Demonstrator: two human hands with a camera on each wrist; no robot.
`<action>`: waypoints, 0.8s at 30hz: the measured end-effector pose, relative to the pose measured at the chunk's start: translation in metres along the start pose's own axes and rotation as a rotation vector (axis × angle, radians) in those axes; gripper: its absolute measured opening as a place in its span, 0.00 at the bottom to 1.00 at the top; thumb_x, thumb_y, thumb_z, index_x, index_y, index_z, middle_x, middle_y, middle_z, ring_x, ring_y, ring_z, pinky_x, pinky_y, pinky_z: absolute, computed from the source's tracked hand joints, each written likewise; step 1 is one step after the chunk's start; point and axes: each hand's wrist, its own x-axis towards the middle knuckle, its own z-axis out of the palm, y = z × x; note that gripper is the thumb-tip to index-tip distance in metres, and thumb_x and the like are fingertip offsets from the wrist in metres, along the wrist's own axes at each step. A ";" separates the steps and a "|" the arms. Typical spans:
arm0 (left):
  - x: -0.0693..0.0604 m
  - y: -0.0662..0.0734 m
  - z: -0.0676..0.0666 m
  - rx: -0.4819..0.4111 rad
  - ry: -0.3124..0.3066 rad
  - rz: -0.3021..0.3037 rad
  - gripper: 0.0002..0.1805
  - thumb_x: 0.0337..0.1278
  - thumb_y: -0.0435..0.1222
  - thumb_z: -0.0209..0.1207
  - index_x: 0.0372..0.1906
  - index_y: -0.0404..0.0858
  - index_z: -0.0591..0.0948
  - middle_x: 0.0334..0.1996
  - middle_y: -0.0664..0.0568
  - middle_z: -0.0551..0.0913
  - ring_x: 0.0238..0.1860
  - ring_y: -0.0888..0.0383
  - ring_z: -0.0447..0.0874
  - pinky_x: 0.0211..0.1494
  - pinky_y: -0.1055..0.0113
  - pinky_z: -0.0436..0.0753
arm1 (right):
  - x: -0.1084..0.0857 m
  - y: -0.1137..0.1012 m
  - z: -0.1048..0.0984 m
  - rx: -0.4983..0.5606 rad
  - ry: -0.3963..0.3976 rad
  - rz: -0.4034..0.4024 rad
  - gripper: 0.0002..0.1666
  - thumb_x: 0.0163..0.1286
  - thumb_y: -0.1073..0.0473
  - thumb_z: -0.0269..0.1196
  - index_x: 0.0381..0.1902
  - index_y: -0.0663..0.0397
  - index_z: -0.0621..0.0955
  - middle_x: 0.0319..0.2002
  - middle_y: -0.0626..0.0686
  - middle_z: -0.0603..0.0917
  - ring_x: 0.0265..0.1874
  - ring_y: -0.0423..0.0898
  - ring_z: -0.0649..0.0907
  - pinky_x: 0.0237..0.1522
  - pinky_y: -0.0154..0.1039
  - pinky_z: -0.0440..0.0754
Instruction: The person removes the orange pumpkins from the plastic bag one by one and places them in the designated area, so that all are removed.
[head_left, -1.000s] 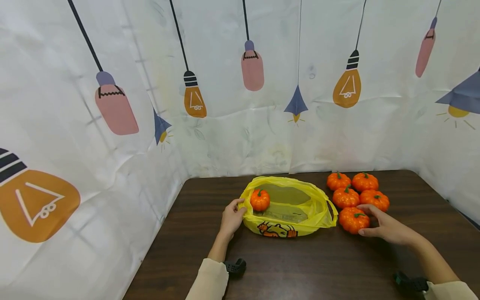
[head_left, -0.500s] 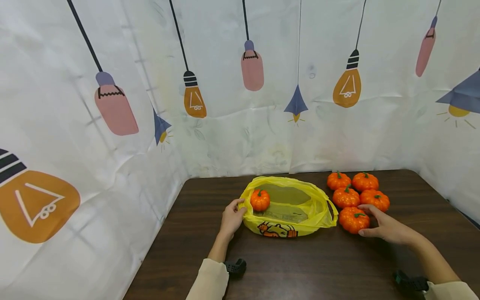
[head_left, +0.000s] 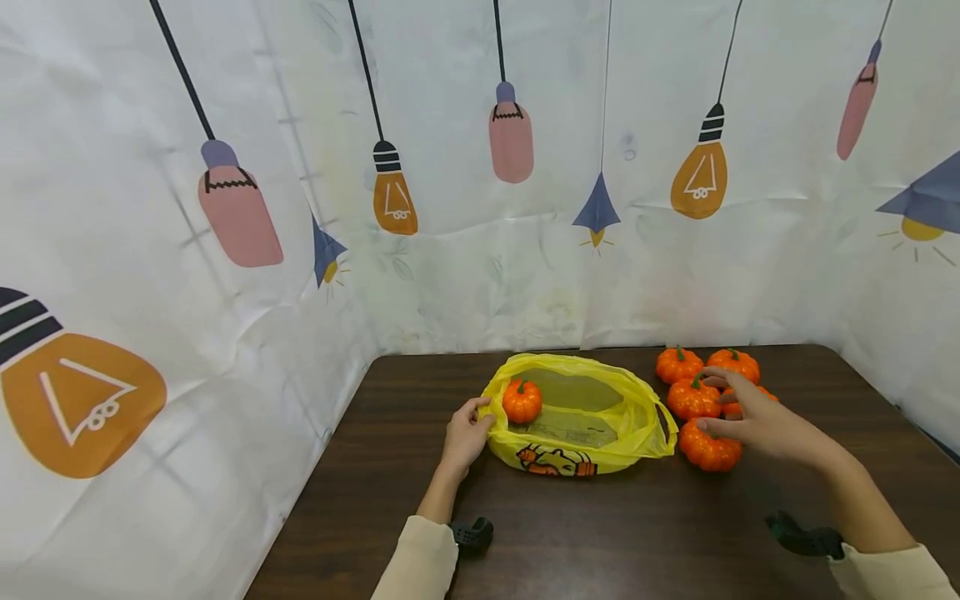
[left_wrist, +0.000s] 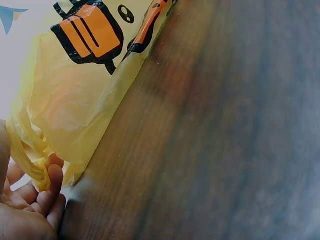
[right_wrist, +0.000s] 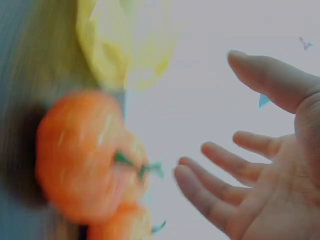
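A yellow plastic bag [head_left: 637,425] lies with its mouth open on the table, and a small orange pumpkin [head_left: 522,402] shows inside at its left. My left hand [head_left: 463,437] pinches the bag's left edge; the left wrist view shows thumb and fingers on the gathered plastic [left_wrist: 35,165]. Above the front pumpkin [head_left: 708,450] of a group at the right hovers my right hand [head_left: 768,421], fingers spread and holding nothing. In the right wrist view that hand [right_wrist: 265,170] is apart from the blurred pumpkin [right_wrist: 80,155]. It partly hides the pumpkins behind.
More pumpkins stand close together at the back right, among them one at the rear left [head_left: 678,365] and one at the rear right [head_left: 735,364]. The dark wooden table [head_left: 600,533] meets a white cloth wall [head_left: 480,283] printed with lamps.
My right hand has let go of the front pumpkin and risen up off it; that pumpkin stays on the table. The left hand and the bag have hardly moved.
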 end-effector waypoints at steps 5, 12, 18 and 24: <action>-0.001 -0.001 0.000 0.003 0.004 -0.004 0.20 0.68 0.38 0.59 0.63 0.44 0.82 0.34 0.53 0.66 0.23 0.61 0.62 0.25 0.72 0.65 | 0.021 -0.031 0.021 0.028 0.077 -0.075 0.40 0.74 0.47 0.64 0.75 0.55 0.62 0.70 0.62 0.69 0.64 0.64 0.75 0.49 0.44 0.84; 0.000 -0.003 0.000 0.002 0.004 0.000 0.20 0.68 0.38 0.59 0.63 0.44 0.82 0.33 0.53 0.67 0.23 0.61 0.62 0.24 0.72 0.65 | 0.059 -0.053 0.074 0.175 0.049 -0.152 0.30 0.73 0.53 0.65 0.68 0.55 0.71 0.63 0.61 0.77 0.59 0.63 0.79 0.53 0.47 0.83; 0.002 0.002 0.000 0.006 0.009 0.007 0.20 0.67 0.38 0.60 0.62 0.44 0.82 0.33 0.54 0.68 0.23 0.61 0.64 0.26 0.72 0.66 | 0.090 -0.055 0.127 0.293 -0.002 -0.112 0.28 0.72 0.54 0.66 0.65 0.54 0.73 0.62 0.63 0.76 0.57 0.58 0.80 0.51 0.47 0.85; 0.002 0.001 0.000 0.008 0.004 -0.004 0.20 0.67 0.38 0.60 0.63 0.44 0.82 0.32 0.54 0.67 0.24 0.61 0.63 0.25 0.72 0.65 | 0.117 -0.058 0.165 0.321 0.014 -0.036 0.32 0.72 0.55 0.67 0.69 0.54 0.70 0.67 0.63 0.72 0.59 0.58 0.78 0.52 0.51 0.84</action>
